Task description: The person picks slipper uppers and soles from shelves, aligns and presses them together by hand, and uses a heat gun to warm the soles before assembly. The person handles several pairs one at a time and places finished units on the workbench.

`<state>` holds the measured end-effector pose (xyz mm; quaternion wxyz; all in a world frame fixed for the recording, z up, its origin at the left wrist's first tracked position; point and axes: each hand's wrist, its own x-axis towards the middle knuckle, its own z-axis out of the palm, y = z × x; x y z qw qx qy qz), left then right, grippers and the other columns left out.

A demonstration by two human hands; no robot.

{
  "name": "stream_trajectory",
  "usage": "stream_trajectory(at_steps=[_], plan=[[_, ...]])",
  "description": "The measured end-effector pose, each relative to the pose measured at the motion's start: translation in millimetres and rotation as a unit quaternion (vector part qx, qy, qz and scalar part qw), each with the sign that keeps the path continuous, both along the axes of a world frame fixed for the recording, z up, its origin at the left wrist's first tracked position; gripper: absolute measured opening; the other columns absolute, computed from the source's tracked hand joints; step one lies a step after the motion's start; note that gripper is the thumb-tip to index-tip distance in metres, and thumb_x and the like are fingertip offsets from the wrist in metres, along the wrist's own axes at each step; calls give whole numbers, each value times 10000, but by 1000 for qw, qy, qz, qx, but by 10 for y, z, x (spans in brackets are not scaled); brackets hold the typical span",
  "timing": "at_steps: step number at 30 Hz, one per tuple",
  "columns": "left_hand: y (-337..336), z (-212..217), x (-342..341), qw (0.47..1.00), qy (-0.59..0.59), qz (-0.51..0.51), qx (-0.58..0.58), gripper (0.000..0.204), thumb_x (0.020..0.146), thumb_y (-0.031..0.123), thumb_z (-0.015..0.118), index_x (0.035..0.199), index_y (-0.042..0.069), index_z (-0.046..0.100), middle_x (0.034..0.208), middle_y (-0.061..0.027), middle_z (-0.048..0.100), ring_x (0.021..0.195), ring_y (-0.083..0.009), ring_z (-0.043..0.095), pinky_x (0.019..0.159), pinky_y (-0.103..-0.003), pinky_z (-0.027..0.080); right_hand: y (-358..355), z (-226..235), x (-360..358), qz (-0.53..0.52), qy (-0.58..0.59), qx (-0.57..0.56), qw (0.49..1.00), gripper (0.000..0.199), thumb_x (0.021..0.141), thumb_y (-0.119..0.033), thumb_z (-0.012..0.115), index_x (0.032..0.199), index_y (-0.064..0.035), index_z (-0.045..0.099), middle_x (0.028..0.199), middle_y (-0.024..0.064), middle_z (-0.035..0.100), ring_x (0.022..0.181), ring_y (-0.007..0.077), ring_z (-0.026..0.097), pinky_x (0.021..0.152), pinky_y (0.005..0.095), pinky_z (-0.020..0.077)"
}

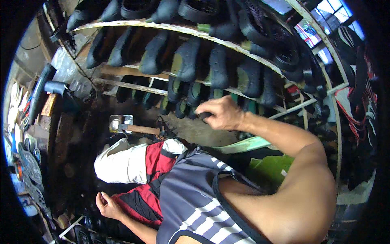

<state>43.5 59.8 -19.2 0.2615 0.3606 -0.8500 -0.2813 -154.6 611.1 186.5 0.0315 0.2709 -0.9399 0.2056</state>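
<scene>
My right hand [225, 114] is raised in front of the shoe racks. Its fingers are closed on a small dark object [205, 115], mostly covered by the fingers, so its kind does not show. Low at the left, my left hand [108, 206] rests beside my knee in red and black shorts. The fingers there are curled together, and what they hold, if anything, is hidden. A white cloth [122, 163] covers my other leg. Beyond it, a hammer [142, 129] with a wooden handle lies with its head by a small metal tin [116, 122].
Racks with pale rails [162, 25] carry rows of dark shoes [187, 61] ahead. Shoe soles [30, 162] are stacked along the left side. Green sheet material [270, 167] lies by my right arm. Red and white cords [357, 118] hang at the far right.
</scene>
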Motion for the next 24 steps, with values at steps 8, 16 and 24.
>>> stream_trajectory(at_steps=[8, 16, 24], plan=[[5, -62, 15, 1000, 29, -2, 12, 284, 1043, 231, 770, 1206, 0, 797, 1098, -131, 820, 944, -236, 779, 865, -365, 623, 2452, 217, 134, -463, 135, 89, 871, 331, 1028, -364, 712, 1091, -50, 796, 942, 252, 772, 954, 452, 757, 817, 508, 588], [0, -36, 80, 1000, 16, -18, 5, 274, 1036, 214, 774, 1192, -11, 791, 1084, -132, 818, 950, -233, 777, 868, -355, 616, 3396, 20, -85, -677, -191, -208, 680, 988, 637, -872, 880, 1298, -168, 673, 850, -43, 544, 577, 95, 436, 529, 282, 360], [11, -18, 45, 1000, 8, -24, -14, 267, 1036, 222, 772, 1192, 6, 796, 1060, -128, 817, 934, -231, 773, 864, -359, 609, 3402, 88, -215, -619, -322, -178, 694, 1075, 505, -879, 936, 1257, -165, 650, 878, -46, 516, 600, 62, 258, 532, 257, 198]])
